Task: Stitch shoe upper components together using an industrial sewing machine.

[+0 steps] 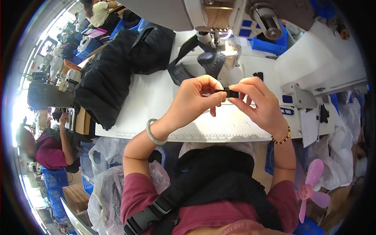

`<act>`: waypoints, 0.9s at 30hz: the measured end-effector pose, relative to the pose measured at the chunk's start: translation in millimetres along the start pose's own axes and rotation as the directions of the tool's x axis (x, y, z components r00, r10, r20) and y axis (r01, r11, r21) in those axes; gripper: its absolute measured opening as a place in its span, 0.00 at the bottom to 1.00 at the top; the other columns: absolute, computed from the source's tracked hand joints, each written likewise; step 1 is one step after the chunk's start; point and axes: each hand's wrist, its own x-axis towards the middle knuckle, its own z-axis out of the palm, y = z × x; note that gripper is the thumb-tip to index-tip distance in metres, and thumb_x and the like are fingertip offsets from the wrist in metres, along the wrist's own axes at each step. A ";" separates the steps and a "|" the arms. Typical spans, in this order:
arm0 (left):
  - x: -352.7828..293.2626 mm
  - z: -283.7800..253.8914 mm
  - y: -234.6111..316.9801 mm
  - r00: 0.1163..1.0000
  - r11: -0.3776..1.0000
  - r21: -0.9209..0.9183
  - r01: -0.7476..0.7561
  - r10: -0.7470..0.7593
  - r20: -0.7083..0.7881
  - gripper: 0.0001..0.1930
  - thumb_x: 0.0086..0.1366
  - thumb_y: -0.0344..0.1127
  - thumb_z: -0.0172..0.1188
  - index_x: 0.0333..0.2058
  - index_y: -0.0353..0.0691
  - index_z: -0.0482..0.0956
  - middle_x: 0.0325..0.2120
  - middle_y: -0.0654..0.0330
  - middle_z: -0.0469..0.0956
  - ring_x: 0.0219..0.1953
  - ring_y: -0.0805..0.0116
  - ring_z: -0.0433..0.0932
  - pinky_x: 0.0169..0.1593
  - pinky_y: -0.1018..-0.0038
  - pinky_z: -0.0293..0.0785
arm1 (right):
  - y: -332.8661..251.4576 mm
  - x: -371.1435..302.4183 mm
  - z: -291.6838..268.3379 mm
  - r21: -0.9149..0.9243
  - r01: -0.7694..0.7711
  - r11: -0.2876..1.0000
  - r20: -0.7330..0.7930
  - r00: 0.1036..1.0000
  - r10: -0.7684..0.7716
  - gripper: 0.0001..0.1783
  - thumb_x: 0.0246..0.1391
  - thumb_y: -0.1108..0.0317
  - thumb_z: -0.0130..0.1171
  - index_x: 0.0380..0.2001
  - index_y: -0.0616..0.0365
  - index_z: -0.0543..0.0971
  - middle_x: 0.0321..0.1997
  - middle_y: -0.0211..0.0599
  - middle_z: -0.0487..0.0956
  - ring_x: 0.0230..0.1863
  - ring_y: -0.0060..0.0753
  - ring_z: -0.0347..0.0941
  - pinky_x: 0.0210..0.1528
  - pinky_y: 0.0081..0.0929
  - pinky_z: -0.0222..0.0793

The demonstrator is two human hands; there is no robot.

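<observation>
Lying bunched in the lap, dark fabric (219, 176), its shape hard to read. Pinching a small black strip (229, 93) above the white table (152, 102): left hand (194, 102) gripping one end, right hand (258, 103) the other, fingers hiding most of it. Resting beyond, a black strap (184, 64) running under the sewing machine (235, 23), needle area partly blocked by a dark piece. Sprawling further left, a black padded jacket (117, 74). Sitting at far left, another person (53, 147), blurred.
</observation>
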 end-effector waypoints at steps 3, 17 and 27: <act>-3.1 -11.2 20.7 0.981 0.989 0.052 -0.141 0.147 -0.127 0.04 0.57 0.25 0.56 0.30 0.30 0.73 0.20 0.60 0.74 0.18 0.78 0.71 0.18 0.83 0.65 | -12.2 8.9 8.9 0.179 -0.274 0.945 -0.166 0.938 0.304 0.20 0.49 0.63 0.64 0.40 0.59 0.68 0.35 0.34 0.71 0.20 0.18 0.70 0.20 0.16 0.65; 42.1 -49.8 36.5 0.990 0.992 -0.036 0.119 -0.122 -0.071 0.10 0.57 0.31 0.56 0.26 0.27 0.74 0.17 0.57 0.74 0.11 0.79 0.67 0.14 0.86 0.60 | 6.7 35.4 76.6 0.713 -0.134 0.688 -0.354 0.778 0.518 0.13 0.57 0.77 0.51 0.27 0.52 0.58 0.20 0.19 0.58 0.15 0.06 0.48 0.14 0.08 0.44; 47.8 -59.9 33.6 0.991 0.983 -0.130 0.126 -0.130 -0.025 0.09 0.57 0.31 0.57 0.26 0.28 0.75 0.22 0.56 0.75 0.21 0.74 0.76 0.21 0.85 0.70 | 19.0 28.4 71.2 0.076 -0.072 0.994 -0.451 0.887 0.099 0.15 0.53 0.80 0.55 0.46 0.63 0.74 0.39 0.43 0.79 0.34 0.27 0.77 0.37 0.19 0.72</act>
